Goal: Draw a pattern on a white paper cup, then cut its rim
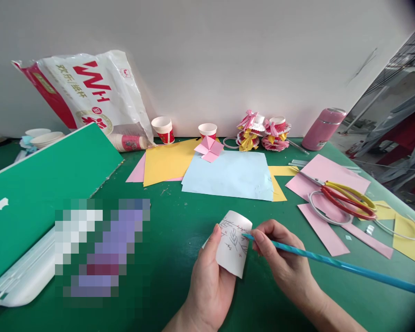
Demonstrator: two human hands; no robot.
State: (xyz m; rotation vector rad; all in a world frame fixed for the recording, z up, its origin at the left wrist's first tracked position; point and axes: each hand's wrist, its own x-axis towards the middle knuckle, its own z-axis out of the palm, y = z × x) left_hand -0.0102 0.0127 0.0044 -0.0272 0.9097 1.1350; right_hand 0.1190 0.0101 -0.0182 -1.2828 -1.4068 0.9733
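Between the thumb and fingers of the left hand (210,283), a curved paper (233,258) is held, drawn side under the thumb; expect it light, springy and easily creased, so grip the edges gently. The right hand (286,256) pinches a blue pen (332,262), likely light and smooth, close behind its tip

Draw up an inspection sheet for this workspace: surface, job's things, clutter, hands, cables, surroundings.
Surface: green tabletop, small scraps scattered on it.
Job's things: curved white paper piece bearing leaf drawings and small reddish marks; long blue stick.
Clutter: blue sheet, yellow sheet, scissors, decorated cups, pink bottle, plastic bag.
Hands: left hand holds the white paper piece; right hand grips the blue stick, its tip at the drawings, contact unclear.
Cables: none certain; white cord-like loops near the scissors, nature unclear.
Surroundings: pale wall behind; dim area at right, details unclear.
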